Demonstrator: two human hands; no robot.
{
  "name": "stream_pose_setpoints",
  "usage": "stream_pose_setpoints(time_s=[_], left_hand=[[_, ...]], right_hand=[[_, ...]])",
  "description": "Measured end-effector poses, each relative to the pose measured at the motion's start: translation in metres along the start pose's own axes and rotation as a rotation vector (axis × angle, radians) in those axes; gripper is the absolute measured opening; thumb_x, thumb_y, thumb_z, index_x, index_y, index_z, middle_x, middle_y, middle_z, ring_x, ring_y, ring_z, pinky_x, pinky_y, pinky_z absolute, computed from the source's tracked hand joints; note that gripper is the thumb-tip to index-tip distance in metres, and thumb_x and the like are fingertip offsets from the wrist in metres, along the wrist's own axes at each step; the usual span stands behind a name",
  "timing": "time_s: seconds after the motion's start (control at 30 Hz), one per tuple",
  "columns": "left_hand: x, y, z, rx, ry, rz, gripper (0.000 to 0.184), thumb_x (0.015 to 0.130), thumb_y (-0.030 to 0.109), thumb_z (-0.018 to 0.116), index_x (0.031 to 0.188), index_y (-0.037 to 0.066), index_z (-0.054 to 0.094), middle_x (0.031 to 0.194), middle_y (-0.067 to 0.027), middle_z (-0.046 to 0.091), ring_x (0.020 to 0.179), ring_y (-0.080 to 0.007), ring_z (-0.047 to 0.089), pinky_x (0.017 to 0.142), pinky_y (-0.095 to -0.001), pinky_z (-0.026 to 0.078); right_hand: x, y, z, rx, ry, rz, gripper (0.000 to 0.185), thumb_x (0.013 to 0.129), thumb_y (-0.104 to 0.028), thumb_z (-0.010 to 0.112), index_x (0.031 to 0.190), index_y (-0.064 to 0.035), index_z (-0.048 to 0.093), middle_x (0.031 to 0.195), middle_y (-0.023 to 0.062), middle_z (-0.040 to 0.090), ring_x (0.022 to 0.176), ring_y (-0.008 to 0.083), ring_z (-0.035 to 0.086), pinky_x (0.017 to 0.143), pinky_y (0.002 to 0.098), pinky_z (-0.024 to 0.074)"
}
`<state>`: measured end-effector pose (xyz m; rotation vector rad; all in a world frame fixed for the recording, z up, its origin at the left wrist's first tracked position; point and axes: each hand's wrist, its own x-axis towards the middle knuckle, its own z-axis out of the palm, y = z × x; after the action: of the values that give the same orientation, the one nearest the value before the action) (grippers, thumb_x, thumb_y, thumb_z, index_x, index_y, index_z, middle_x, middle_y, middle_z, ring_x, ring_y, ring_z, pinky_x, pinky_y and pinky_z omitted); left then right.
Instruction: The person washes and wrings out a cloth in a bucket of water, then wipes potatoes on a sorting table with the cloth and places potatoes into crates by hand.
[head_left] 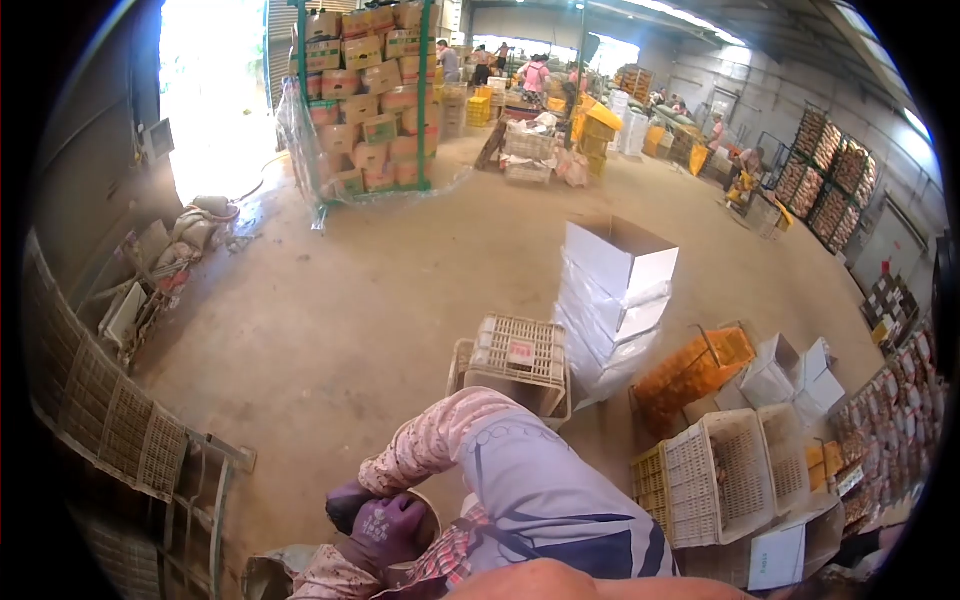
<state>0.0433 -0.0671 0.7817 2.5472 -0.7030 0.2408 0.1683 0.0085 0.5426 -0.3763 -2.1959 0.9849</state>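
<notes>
Both hands wear purple gloves and are close together at the bottom, left of the bent knee in grey trousers [550,480]. My left hand [388,527] has white print on the back of its glove; its fingers are curled, and what they hold is hidden. My right hand [347,503] is just beyond it, below the pink floral sleeve [425,440]; its fingers are dark and mostly hidden. A pale round rim [432,510] shows beside the left hand. Red checked cloth [460,545] lies between the hands and the legs.
Ahead stand a plastic crate [520,350] and stacked white cartons [615,290]. On the right are an orange mesh bag [695,370] and more crates [710,480]. A slatted rack [110,400] is at left. Stacked boxes [370,100] and several people are farther back.
</notes>
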Motion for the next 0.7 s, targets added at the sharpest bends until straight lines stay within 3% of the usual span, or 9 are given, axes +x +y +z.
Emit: stream_pose_setpoints(time_s=[0.13, 0.17, 0.23, 0.3, 0.5, 0.6, 0.7], left_hand=[[-0.005, -0.008, 0.007, -0.001, 0.018, -0.001, 0.018, 0.071, 0.023, 0.063, 0.077, 0.008, 0.057, 0.077, -0.0115, 0.059, 0.072, -0.0292, 0.059, 0.069, -0.0411, 0.047], [-0.008, -0.011, 0.011, -0.004, 0.025, 0.0, 0.018, 0.071, 0.023, 0.063, 0.077, 0.008, 0.057, 0.077, -0.0115, 0.059, 0.072, -0.0291, 0.059, 0.069, -0.041, 0.047], [-0.014, -0.018, 0.018, -0.011, 0.038, -0.004, 0.018, 0.071, 0.023, 0.063, 0.078, 0.008, 0.057, 0.076, -0.0114, 0.059, 0.071, -0.029, 0.059, 0.069, -0.0408, 0.047], [-0.023, -0.024, 0.025, -0.014, 0.054, -0.005, 0.018, 0.071, 0.023, 0.063, 0.078, 0.008, 0.057, 0.076, -0.0114, 0.059, 0.071, -0.0288, 0.059, 0.069, -0.0407, 0.047], [-0.056, -0.032, 0.047, -0.02, 0.101, -0.006, 0.019, 0.071, 0.023, 0.064, 0.079, 0.008, 0.057, 0.076, -0.0112, 0.059, 0.071, -0.0284, 0.059, 0.069, -0.0402, 0.047], [-0.071, -0.034, 0.052, -0.024, 0.124, -0.009, 0.019, 0.071, 0.023, 0.064, 0.08, 0.008, 0.057, 0.076, -0.0112, 0.058, 0.07, -0.0282, 0.059, 0.069, -0.04, 0.047], [-0.08, -0.035, 0.056, -0.014, 0.143, -0.022, 0.019, 0.071, 0.023, 0.064, 0.08, 0.007, 0.057, 0.076, -0.0111, 0.058, 0.07, -0.0279, 0.059, 0.069, -0.0398, 0.047]], right_hand=[[-0.016, 0.034, 0.01, -0.181, 0.009, -0.151, 0.022, 0.064, -0.023, 0.069, 0.056, -0.0054, 0.058, 0.055, 0.016, 0.051, 0.047, 0.0327, 0.047, 0.042, 0.0416, 0.0346], [-0.03, 0.072, 0.021, -0.188, 0.018, -0.14, 0.021, 0.063, -0.022, 0.07, 0.056, -0.0061, 0.058, 0.054, 0.0163, 0.051, 0.046, 0.0327, 0.047, 0.041, 0.042, 0.0339], [-0.056, 0.126, 0.067, -0.424, 0.065, 0.188, 0.019, 0.062, -0.02, 0.071, 0.054, -0.007, 0.059, 0.052, 0.0163, 0.05, 0.044, 0.0324, 0.046, 0.039, 0.0415, 0.0329], [-0.071, 0.16, 0.119, -0.868, 0.114, 0.833, 0.018, 0.061, -0.018, 0.072, 0.053, -0.0075, 0.06, 0.05, 0.0156, 0.049, 0.04, 0.0318, 0.045, 0.037, 0.0398, 0.0323], [-0.059, 0.199, 0.123, -0.546, -0.271, 0.225, 0.021, 0.067, -0.029, 0.066, 0.06, -0.0093, 0.061, 0.059, 0.0139, 0.055, 0.053, 0.0357, 0.053, 0.045, 0.0473, 0.0363], [-0.043, 0.169, 0.128, -0.616, -0.275, 0.409, 0.02, 0.069, -0.03, 0.065, 0.062, -0.0108, 0.063, 0.062, 0.0146, 0.058, 0.058, 0.035, 0.057, 0.048, 0.0455, 0.0397], [-0.014, 0.111, 0.112, -0.57, -0.153, 0.277, 0.016, 0.065, -0.024, 0.068, 0.063, -0.0085, 0.065, 0.058, 0.0121, 0.056, 0.051, 0.0317, 0.053, 0.045, 0.0399, 0.0415]])
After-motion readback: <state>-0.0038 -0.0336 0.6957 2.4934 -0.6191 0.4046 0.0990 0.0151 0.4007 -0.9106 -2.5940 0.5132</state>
